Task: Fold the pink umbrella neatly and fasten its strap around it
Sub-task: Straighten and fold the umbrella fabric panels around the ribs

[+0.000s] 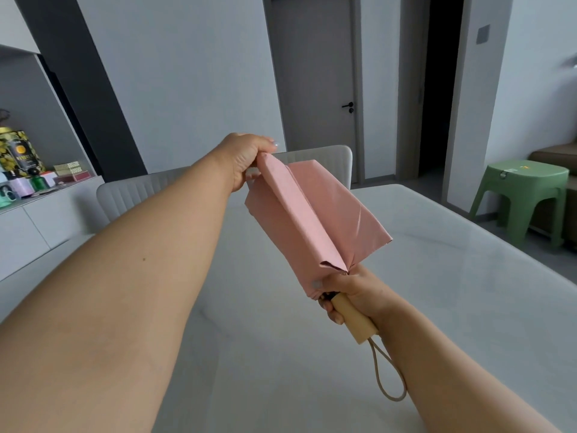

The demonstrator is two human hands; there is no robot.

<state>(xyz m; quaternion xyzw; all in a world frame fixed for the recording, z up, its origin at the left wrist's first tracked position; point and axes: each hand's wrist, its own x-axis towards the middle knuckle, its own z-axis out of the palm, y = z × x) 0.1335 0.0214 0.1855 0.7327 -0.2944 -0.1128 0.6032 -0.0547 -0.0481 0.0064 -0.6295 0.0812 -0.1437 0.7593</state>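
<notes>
A: Where's the umbrella (312,214)?

B: In the air above the table (452,276), closed but loose, its panels sticking out like fins.

A: And the hands?

B: The right hand (349,295) is clamped round the base of the canopy just above the wooden handle (354,321), anchoring it. The left hand (246,157) pinches the far tip of one panel, likely pulling it taut so the crease lies flat for wrapping.

A: Strap?

B: I can't make it out; it may be hidden among the folds. Only the wrist loop (387,373) hangs below the handle. Fastening isn't done yet.
</notes>
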